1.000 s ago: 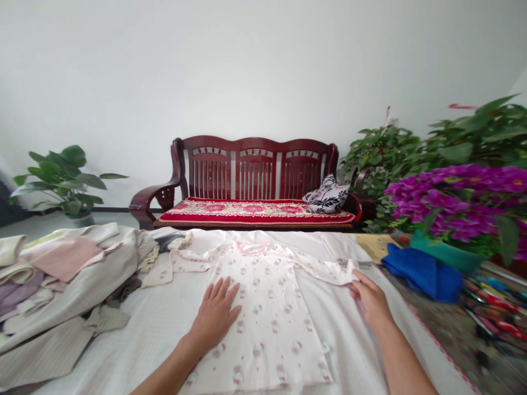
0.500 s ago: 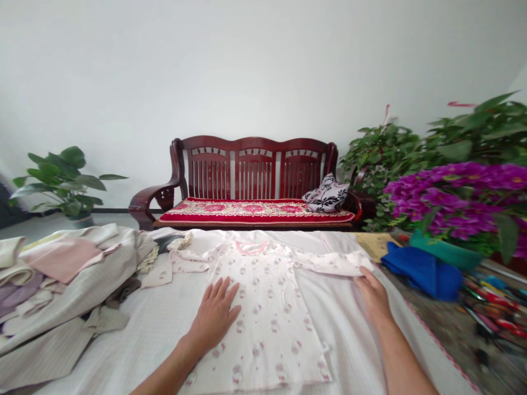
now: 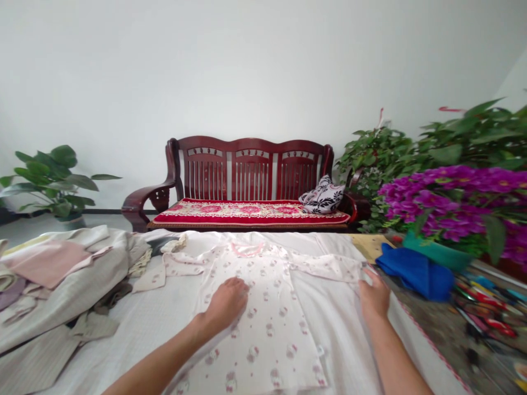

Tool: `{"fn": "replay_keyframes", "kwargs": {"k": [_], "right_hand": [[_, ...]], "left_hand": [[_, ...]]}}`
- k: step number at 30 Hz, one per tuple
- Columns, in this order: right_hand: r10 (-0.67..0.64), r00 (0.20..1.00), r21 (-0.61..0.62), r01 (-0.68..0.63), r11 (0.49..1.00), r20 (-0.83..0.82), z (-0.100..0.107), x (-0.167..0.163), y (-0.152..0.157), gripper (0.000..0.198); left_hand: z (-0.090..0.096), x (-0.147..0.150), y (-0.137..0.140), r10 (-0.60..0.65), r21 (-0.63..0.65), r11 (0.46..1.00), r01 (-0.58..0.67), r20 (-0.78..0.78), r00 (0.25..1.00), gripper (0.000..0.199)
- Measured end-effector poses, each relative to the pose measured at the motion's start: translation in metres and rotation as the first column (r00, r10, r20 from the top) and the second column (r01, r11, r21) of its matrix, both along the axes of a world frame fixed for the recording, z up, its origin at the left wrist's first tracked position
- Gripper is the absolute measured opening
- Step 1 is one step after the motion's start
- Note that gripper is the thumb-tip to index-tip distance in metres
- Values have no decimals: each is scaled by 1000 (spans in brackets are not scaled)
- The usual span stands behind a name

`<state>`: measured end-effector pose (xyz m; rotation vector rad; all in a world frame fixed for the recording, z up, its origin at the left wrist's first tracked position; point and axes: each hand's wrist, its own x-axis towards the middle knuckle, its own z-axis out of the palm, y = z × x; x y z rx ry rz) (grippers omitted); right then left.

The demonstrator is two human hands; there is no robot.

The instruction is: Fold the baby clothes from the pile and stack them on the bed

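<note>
A small long-sleeved shirt (image 3: 267,312), white with a pink neckline and a printed cartoon pattern, lies spread out with its neck away from me. My left hand (image 3: 229,300) rests on the left side of its chest. The fingers there are bent and bunched together, with the tips hidden, so what they hold, if anything, does not show. Out at the end of the right sleeve (image 3: 329,267), my right hand (image 3: 374,293) pinches the cuff between thumb and fingers. The left sleeve (image 3: 185,264) stretches sideways, its cuff end angled toward me.
A white cloth (image 3: 156,329) covers the table under the shirt. Piled clothes (image 3: 53,263) stand at left. Blue fabric (image 3: 415,272), a green flowerpot (image 3: 436,252) with purple flowers and scattered tools (image 3: 489,307) lie at right. Beyond is a wooden bench (image 3: 253,167).
My left hand has slid right and slightly away across the shirt, its spread fingers now drawn in. My right hand stays at the cuff. The whole view has shifted a little.
</note>
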<state>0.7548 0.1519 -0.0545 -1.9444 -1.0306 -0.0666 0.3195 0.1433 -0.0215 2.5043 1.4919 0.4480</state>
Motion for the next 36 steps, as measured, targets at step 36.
{"fn": "replay_keyframes", "kwargs": {"k": [36], "right_hand": [[529,638,-574,-163,803,559,47,-89,117,37]], "left_hand": [[-38,148,49,-82,-14,997,82,3,997,62]]}}
